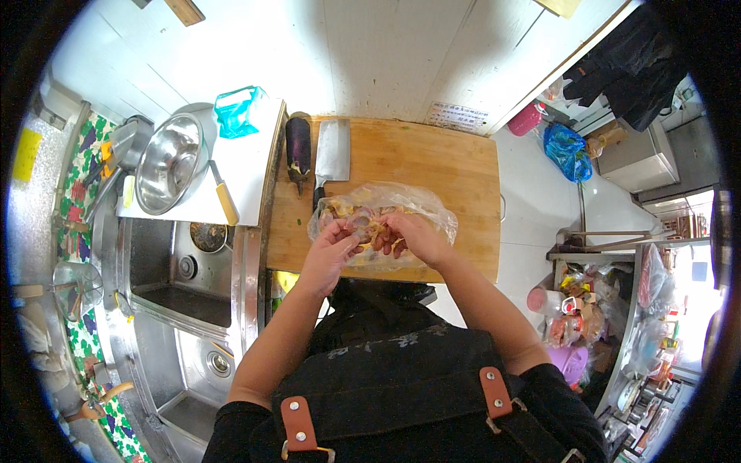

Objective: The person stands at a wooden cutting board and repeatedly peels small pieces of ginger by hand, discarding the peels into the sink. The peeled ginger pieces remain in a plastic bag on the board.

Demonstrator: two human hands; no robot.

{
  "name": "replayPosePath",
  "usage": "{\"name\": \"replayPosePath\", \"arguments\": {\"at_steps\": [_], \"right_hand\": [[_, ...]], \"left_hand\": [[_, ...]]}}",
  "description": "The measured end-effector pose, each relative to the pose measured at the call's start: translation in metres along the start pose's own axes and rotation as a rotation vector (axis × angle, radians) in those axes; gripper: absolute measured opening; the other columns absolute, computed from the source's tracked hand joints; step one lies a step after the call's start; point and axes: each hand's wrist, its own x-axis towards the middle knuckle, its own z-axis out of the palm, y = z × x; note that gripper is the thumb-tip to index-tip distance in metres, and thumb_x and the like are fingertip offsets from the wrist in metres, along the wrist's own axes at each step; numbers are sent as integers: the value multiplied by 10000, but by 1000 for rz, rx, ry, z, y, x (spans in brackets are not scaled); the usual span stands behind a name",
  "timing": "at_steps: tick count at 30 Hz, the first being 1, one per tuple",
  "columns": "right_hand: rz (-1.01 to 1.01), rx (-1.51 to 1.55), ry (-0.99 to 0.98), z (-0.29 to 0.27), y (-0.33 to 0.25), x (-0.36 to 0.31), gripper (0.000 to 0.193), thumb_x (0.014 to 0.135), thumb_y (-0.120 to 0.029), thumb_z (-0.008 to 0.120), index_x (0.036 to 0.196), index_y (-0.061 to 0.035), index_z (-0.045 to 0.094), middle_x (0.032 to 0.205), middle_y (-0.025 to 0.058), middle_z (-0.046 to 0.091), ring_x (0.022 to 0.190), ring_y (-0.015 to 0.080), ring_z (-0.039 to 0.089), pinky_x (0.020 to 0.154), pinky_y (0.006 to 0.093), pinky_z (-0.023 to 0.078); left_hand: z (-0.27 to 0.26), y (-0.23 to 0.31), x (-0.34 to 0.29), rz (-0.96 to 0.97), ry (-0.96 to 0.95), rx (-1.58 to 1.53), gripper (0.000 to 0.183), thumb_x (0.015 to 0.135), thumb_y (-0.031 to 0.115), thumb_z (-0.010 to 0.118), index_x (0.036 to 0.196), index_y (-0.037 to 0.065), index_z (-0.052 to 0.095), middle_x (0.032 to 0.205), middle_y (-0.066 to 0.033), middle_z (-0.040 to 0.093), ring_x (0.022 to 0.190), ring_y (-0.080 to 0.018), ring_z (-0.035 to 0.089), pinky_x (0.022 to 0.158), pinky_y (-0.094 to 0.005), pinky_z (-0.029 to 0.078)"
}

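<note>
On the wooden cutting board [463,174] a clear plastic bag [434,204] lies spread out near the front edge. Reddish-brown raw meat pieces with yellow fat [361,214] are heaped in it. My left hand [333,245] pinches a piece of the raw meat over the heap. My right hand [419,238] is curled round meat from the other side, its fingers meeting the left hand's. The fingers partly hide what they hold. Behind the bag a cleaver [333,150] lies with its dark handle toward me, beside a purple eggplant [298,153].
Left of the board, a white counter [189,202] bears a steel bowl [171,163], a knife with a yellow handle [224,197] and a blue-green package [239,112]. A steel double sink [147,315] adjoins it. At right stand packed shelves [642,293]; a blue plastic bag [569,152] sits farther back.
</note>
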Motion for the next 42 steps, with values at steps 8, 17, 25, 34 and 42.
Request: {"name": "replayPosePath", "arguments": {"at_steps": [8, 17, 25, 34, 42], "right_hand": [[-244, -857, 15, 10, 9, 4, 393, 904, -364, 451, 881, 15, 549, 782, 198, 624, 729, 336, 614, 677, 434, 477], [-291, -1007, 80, 4, 14, 3, 317, 890, -297, 418, 945, -9, 537, 873, 244, 609, 842, 437, 573, 753, 510, 445], [-298, -634, 37, -14, 21, 1, 196, 853, -167, 396, 841, -37, 542, 711, 112, 566, 686, 241, 562, 630, 369, 431], [-410, -870, 326, 11, 15, -12, 203, 843, -242, 554, 817, -45, 596, 738, 136, 601, 680, 275, 574, 610, 367, 460], [-561, -895, 476, 26, 17, -10, 180, 799, -253, 619, 852, -83, 646, 809, 132, 638, 742, 310, 624, 632, 401, 495]], "left_hand": [[13, -3, -4, 182, 44, 374, 182, 840, 28, 589, 1019, -2, 577, 946, -25, 610, 862, -98, 563, 799, -238, 446], [10, 8, -5, 82, 13, 501, 199, 826, 62, 613, 1012, -1, 579, 907, -20, 609, 820, -91, 559, 746, -236, 452], [11, 8, -9, -4, 4, 394, 201, 869, 67, 563, 1062, 10, 571, 948, -40, 607, 869, -119, 581, 798, -259, 470], [14, -2, -8, 26, 66, 287, 193, 881, 85, 571, 1053, -1, 596, 909, -18, 614, 825, -91, 562, 768, -230, 449], [14, -2, -4, 123, 100, 517, 184, 857, 101, 617, 985, -32, 623, 866, -43, 653, 791, -93, 597, 727, -230, 469]]}}
